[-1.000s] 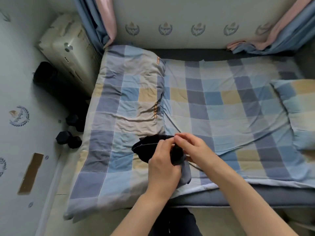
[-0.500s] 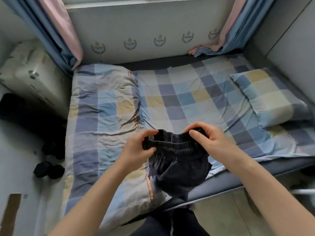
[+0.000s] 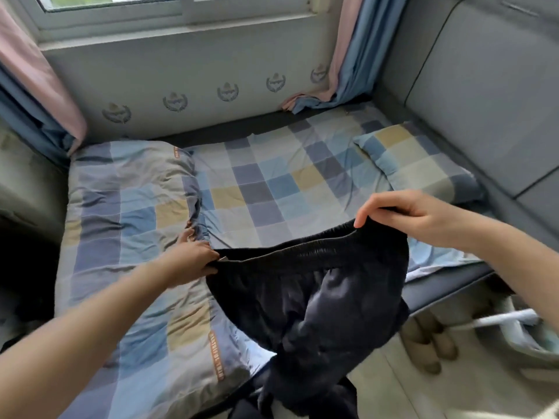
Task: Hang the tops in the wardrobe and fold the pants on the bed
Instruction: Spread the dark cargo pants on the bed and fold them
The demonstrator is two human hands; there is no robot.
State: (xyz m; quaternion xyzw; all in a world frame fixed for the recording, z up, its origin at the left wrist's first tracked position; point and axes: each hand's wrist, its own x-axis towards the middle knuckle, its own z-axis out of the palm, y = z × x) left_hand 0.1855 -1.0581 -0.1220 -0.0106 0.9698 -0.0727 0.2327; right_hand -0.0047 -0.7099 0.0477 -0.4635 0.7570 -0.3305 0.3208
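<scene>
A pair of dark navy pants (image 3: 314, 300) with an elastic waistband hangs in front of me over the near edge of the bed (image 3: 263, 192). My left hand (image 3: 193, 261) pinches the left end of the waistband, low over the quilt. My right hand (image 3: 411, 216) grips the right end, held higher. The waistband is stretched wide between them and tilts up to the right. The legs drop below the bed's edge toward the floor, their ends out of view.
A folded checked quilt (image 3: 127, 237) covers the bed's left side and a matching pillow (image 3: 414, 158) lies at the right. Pink and blue curtains (image 3: 341, 65) hang by the window. Slippers (image 3: 429, 346) and a white basket (image 3: 526, 337) stand on the floor at the right.
My hands have moved apart, spreading the bunched pants out by the waistband. My right hand rose and went right. The view tilted up, showing the window.
</scene>
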